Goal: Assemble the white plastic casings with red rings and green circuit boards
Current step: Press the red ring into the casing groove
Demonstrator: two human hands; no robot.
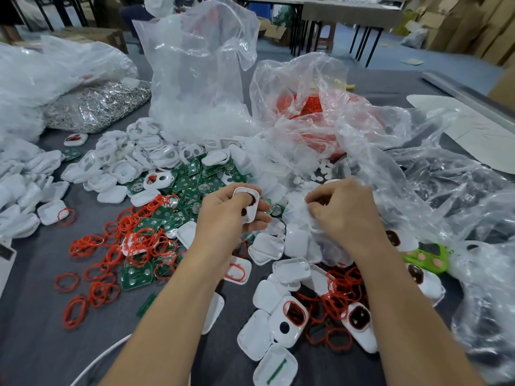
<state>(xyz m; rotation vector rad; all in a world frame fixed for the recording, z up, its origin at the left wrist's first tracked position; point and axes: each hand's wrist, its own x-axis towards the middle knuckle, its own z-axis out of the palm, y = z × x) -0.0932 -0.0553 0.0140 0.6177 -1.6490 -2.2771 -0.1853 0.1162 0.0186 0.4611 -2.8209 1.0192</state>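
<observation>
Probably a factory assembly floor: heaped white casings (133, 160), bulk plastic bags (195, 79), cardboard boxes (479, 26), long worktables (348, 9).

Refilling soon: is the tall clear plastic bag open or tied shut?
Open: the tall clear plastic bag stands with its mouth gaping, no knot visible.

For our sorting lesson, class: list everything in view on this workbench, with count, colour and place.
casings: many, white, heaped across the grey table
rings: many, red, piles left and near right
circuit boards: many, green, centre
bags: several, clear, back and right
metal bits: one bagful, silver, back left
green case: one, pink spots, right
left hand: grips one casing
right hand: fingers curled in clear plastic, grip unclear
</observation>
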